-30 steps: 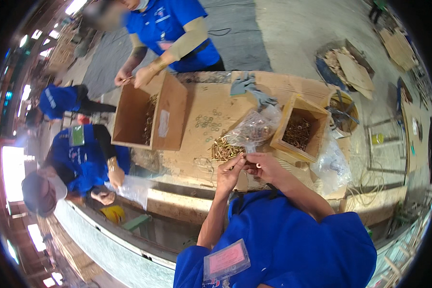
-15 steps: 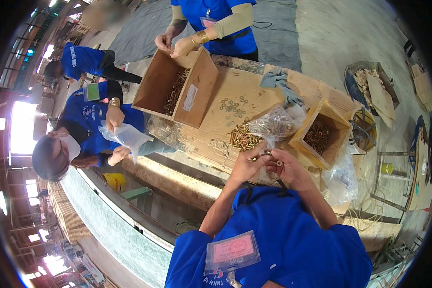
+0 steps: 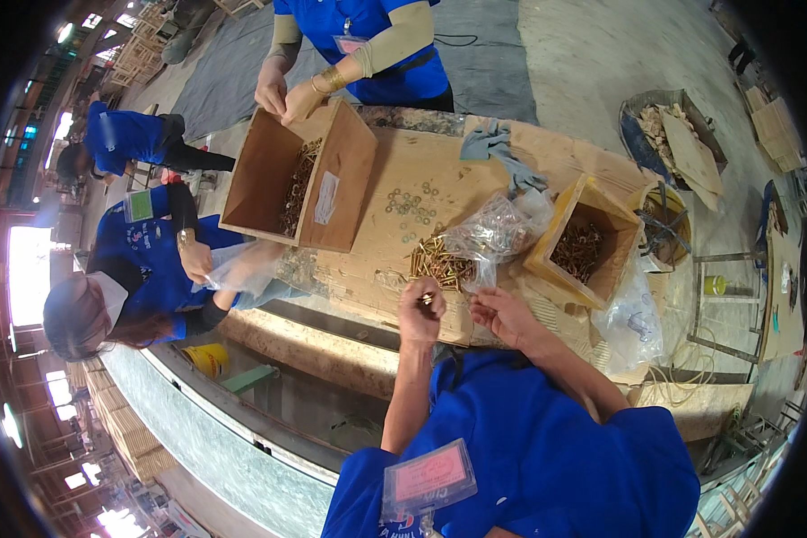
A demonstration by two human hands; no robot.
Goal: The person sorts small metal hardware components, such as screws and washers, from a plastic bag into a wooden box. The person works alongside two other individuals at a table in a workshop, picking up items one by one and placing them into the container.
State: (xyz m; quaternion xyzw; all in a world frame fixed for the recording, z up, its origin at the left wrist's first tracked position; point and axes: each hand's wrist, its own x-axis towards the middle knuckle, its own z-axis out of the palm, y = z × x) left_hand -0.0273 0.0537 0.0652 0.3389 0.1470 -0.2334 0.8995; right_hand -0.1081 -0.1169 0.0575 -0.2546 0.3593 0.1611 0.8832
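My left hand (image 3: 418, 316) is closed around a few brass-coloured bolts (image 3: 428, 303), their ends showing at the curled fingers. To its right, my right hand (image 3: 504, 317) has thumb and fingers drawn together at the near end of a clear plastic bag (image 3: 486, 273). Whether those fingertips grip the bag or a small part cannot be made out. The bag lies on the worktable with metal hardware inside. A loose pile of brass-coloured bolts (image 3: 435, 262) sits just beyond my left hand. Flat washers (image 3: 412, 204) are scattered farther off on the tabletop (image 3: 381, 269).
A wooden box (image 3: 626, 260) of hardware stands at right, a larger one (image 3: 350, 193) at far left. A grey-blue glove (image 3: 502, 161) lies at the back. One co-worker (image 3: 368, 54) stands across the table; another (image 3: 152, 242), at left, handles a plastic bag (image 3: 247, 267).
My hands were together over a bolt and a washer; now they are apart, the left closed around bolts. The view has shifted slightly. The co-worker at left has moved a hand across their bag.
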